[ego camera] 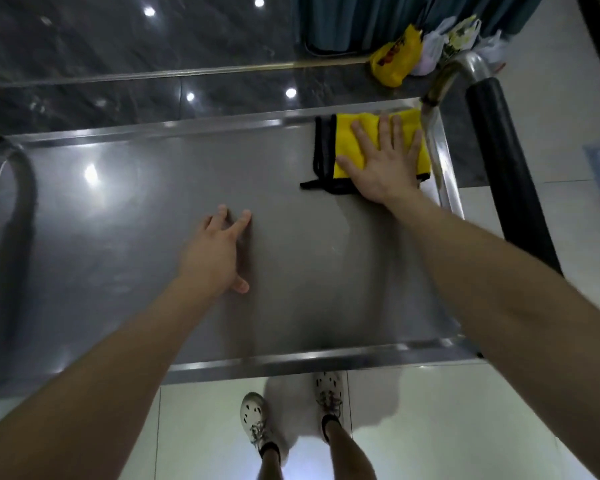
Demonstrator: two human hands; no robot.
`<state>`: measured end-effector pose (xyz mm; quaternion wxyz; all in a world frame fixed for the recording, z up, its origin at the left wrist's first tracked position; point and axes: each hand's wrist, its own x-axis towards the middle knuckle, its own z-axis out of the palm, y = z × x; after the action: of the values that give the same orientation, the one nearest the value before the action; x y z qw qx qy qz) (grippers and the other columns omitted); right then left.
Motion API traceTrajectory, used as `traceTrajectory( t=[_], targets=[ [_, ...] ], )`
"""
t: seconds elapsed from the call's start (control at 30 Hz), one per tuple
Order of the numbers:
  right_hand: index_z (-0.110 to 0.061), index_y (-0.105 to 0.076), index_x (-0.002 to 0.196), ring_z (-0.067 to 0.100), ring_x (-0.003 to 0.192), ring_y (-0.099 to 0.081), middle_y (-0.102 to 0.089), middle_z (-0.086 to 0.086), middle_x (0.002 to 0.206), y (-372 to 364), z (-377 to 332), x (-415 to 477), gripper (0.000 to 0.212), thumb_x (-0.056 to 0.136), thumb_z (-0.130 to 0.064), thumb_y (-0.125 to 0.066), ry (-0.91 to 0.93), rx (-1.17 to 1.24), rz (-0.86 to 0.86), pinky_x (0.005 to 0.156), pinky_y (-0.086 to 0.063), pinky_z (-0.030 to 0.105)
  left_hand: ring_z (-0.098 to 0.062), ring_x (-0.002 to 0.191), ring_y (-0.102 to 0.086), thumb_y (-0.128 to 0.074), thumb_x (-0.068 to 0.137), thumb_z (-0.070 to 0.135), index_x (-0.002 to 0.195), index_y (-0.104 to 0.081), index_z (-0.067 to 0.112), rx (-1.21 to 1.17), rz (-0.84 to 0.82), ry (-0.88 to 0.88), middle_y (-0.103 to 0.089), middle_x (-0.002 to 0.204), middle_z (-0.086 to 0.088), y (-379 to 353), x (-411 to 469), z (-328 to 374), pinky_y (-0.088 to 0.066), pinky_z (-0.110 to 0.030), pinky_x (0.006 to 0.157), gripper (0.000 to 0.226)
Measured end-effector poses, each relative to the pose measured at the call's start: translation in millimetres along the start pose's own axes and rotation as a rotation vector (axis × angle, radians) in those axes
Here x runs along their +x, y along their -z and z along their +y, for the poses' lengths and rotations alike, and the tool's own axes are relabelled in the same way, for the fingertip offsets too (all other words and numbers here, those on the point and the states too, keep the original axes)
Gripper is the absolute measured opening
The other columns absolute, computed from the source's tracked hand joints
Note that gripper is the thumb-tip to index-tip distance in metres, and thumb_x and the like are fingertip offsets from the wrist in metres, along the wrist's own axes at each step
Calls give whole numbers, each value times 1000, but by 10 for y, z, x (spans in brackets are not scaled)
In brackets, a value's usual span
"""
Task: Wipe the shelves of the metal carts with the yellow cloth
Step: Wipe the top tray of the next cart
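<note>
While the right hand (383, 164) lies flat, fingers spread, on the yellow cloth (352, 140), folded, black-edged, in the far right corner of the steel cart shelf (136, 237), left hand (219, 252) unclenched, fingertips resting mid-shelf

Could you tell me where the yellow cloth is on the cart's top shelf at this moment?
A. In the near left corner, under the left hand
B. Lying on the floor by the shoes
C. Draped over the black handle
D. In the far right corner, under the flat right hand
D: the yellow cloth lies flat in the far right corner of the top shelf, with the right hand spread palm-down on it; the left hand rests on bare metal.
</note>
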<state>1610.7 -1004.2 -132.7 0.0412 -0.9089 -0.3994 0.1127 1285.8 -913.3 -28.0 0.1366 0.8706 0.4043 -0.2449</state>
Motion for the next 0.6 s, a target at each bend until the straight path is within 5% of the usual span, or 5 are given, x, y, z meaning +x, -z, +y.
traceTrajectory(
  t=[0.17,0.33,0.6],
  targets=[
    [-45,-15,169,32,166,4,-5,11,180,-433,-224,-1370,82,99,-86,-24,136,0,110,126,2,72,-37,160,-24,-106,55,46,173,-15,39,10,-7,-29,-14,179,-10,66,-38,21,-40,-49,121,149],
    [-42,-16,170,36,166,1,-1,10,180,-811,-428,-2673,84,100,-82,-36,222,6,202,124,-7,75,-37,157,-29,-106,52,48,172,-19,39,-2,11,-37,-22,175,-8,63,-73,-17,-46,-54,114,148],
    [-44,-13,170,34,166,6,4,8,180,-771,-498,-2875,103,85,-99,-35,209,-15,146,124,-7,76,-37,152,-38,-106,41,59,165,-35,34,-32,63,-38,-37,167,-13,-209,-208,-691,-39,-51,123,145]
  ],
)
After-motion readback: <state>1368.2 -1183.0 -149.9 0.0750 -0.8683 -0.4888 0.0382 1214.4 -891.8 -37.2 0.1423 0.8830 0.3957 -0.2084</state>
